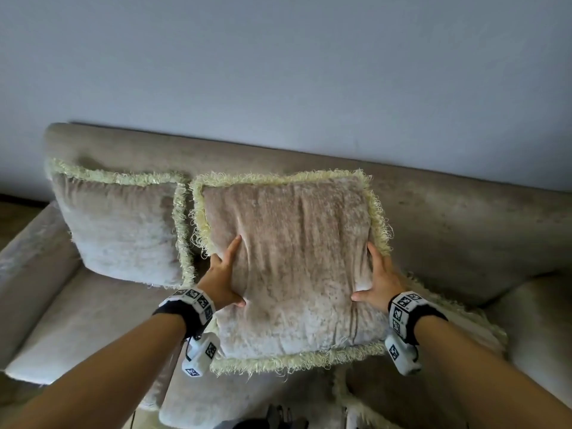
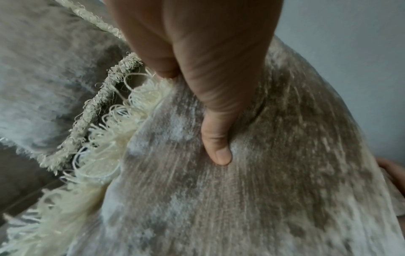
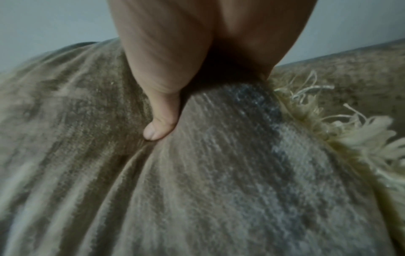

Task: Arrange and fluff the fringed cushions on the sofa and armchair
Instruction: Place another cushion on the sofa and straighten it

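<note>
From the head view, the left hand (image 1: 223,278) and right hand (image 1: 378,279) grip the cushion (image 1: 294,261) by its sides above the sofa (image 1: 464,218), fingers hidden behind it. The left wrist view shows a thumb (image 2: 215,138) pressing the cushion, its fringe (image 2: 105,138) blurred. The right wrist view shows only a thumb (image 3: 158,124) denting the fabric.

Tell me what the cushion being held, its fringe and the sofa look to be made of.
Held cushion: looks like beige velvet or chenille; the pile has a patchy sheen and creases where the left hand and right hand grip its sides.
Fringe: cream looped yarn, possibly cotton or rayon; loose curly strands show in the left wrist view.
Sofa: similar matte, mottled beige plush upholstery.
</note>
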The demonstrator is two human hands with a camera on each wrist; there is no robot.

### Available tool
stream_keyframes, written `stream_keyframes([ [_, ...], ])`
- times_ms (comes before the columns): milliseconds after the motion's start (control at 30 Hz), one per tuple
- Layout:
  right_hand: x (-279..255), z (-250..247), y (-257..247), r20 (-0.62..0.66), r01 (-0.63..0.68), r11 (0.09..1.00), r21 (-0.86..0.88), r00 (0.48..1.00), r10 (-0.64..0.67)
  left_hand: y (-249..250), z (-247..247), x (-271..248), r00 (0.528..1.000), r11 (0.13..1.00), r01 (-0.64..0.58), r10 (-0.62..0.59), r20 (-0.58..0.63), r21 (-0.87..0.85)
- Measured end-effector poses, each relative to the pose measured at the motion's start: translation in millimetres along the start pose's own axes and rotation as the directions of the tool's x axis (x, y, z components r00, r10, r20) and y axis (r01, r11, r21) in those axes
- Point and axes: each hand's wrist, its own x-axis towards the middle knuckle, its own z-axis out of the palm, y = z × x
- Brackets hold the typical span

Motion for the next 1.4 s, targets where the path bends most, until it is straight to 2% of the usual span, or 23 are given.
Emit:
stream_keyframes([
  [167,39,20,-48,-0.078,-0.061,0.998,0.034,0.995,0.064,-34,-50,66,0.998,0.998,-0.057,0.057,0.013,0.035],
  [300,74,35,-59,-0.120,-0.116,0.993,0.021,0.986,0.118,-53,-58,118,0.995,0.993,-0.095,0.094,0.029,0.069],
  [567,122,98,-35,-0.093,-0.201,0.979,0.040,0.974,0.204,-99,-4,194,0.995,0.990,-0.089,0.083,0.060,0.112],
  [733,134,152,0,-0.070,-0.270,0.960,0.074,0.959,0.275,-140,43,220,0.988,0.976,-0.060,0.029,0.150,0.207],
  [800,136,170,12,-0.008,-0.305,0.949,0.076,0.952,0.306,-154,59,224,0.971,0.954,-0.077,0.006,0.238,0.290],
  [867,137,182,18,0.138,-0.348,0.937,0.018,0.930,0.342,-168,72,223,0.946,0.920,-0.099,-0.031,0.321,0.380],
  [933,133,192,21,0.250,-0.355,0.932,-0.069,0.898,0.361,-177,81,217,0.935,0.913,-0.120,-0.028,0.354,0.389],
  [1000,129,195,18,0.258,-0.377,0.924,-0.058,0.889,0.379,-176,81,212,0.942,0.915,-0.124,-0.013,0.336,0.383],
  [1067,127,188,9,0.209,-0.385,0.921,-0.059,0.897,0.389,-169,74,209,0.955,0.912,-0.103,-0.021,0.295,0.397],
  [1167,130,158,-8,0.043,-0.360,0.929,-0.087,0.930,0.365,-157,58,205,0.989,0.929,-0.097,0.051,0.137,0.357],
  [1233,138,134,-17,-0.065,-0.318,0.946,-0.060,0.947,0.314,-148,44,208,0.992,0.945,-0.122,0.122,0.019,0.304],
  [1333,155,103,-30,-0.136,-0.247,0.968,0.034,0.959,0.250,-130,21,222,0.983,0.963,-0.105,0.139,-0.123,0.248],
  [1400,168,84,-42,-0.132,-0.219,0.971,0.096,0.964,0.230,-115,6,237,0.982,0.962,-0.097,0.135,-0.135,0.257],
])
